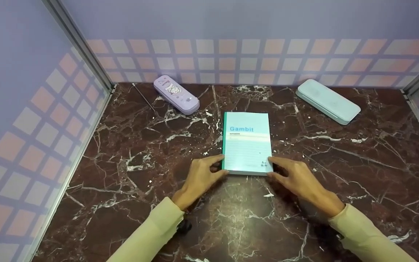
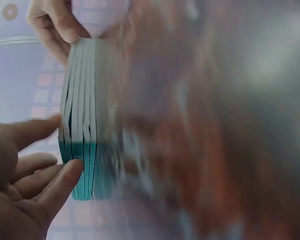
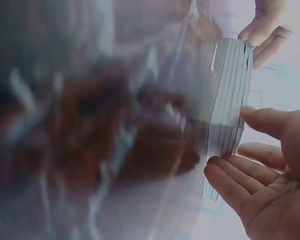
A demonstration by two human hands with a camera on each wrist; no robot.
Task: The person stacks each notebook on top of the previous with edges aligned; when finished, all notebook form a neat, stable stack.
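Observation:
A stack of several notebooks [image 1: 247, 145] lies on the marble-patterned tabletop, its top cover pale blue and printed "Gambit", with a green spine on the left. At its near left corner my left hand [image 1: 202, 174] touches the spine side and front edge with thumb and fingertips. My right hand [image 1: 296, 176] touches the near right corner in the same way. In the left wrist view, the notebooks' edges [image 2: 82, 100] show slight gaps between them. The right wrist view shows my right fingers [image 3: 240, 180] extended against the stack's side.
A lilac pencil case [image 1: 176, 94] with a cartoon print lies at the back left, beside a thin dark stick [image 1: 144, 96]. At the back right is a pale blue case [image 1: 327, 102]. Checkered partition walls [image 1: 227, 62] border the tabletop [image 1: 129, 145].

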